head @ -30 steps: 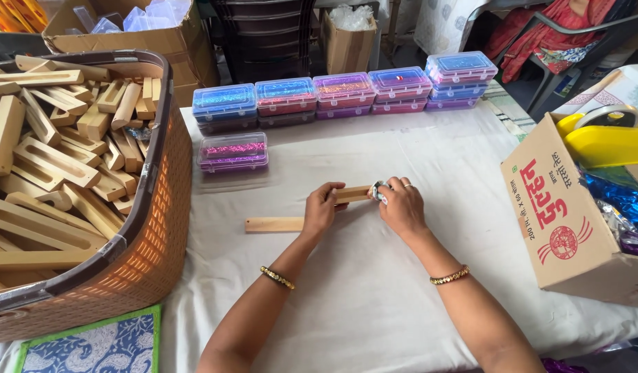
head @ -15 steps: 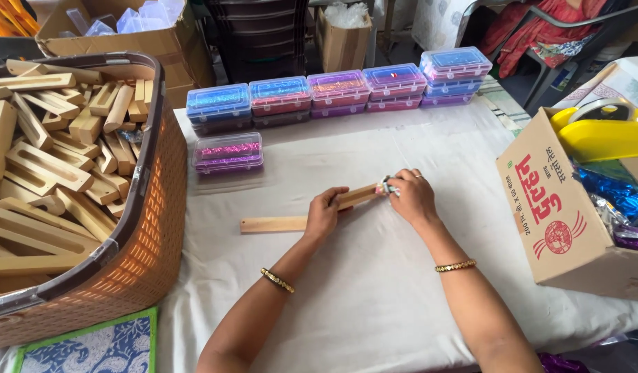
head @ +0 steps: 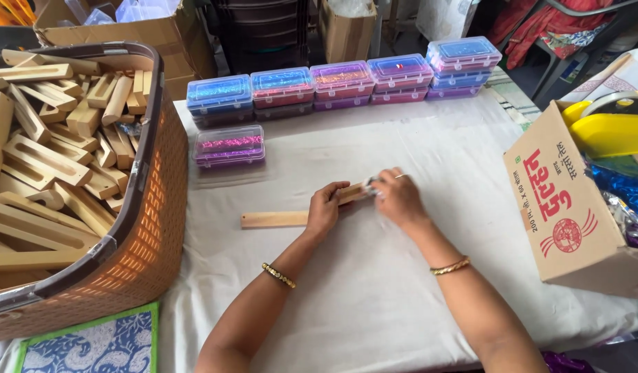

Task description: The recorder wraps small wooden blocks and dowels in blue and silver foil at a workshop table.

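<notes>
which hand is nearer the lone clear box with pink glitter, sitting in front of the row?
Left. The left hand grips the wooden strip just right of and below the lone clear box. The right hand is farther right, at the strip's other end.

White-clothed bench [head: 374, 290]: woven basket [head: 149, 228] at left edge, cardboard box [head: 564, 207] right, glitter boxes [head: 343, 81] along far edge, wooden strip [head: 274, 220] mid-bench.

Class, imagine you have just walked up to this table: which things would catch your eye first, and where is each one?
First, the two hands at the table's centre: the left hand presses on a long wooden strip while the right hand works at its far end. Behind them, a row of glittery plastic boxes lines the back edge. To the left stands a big woven basket heaped with slotted wooden pieces.
</notes>
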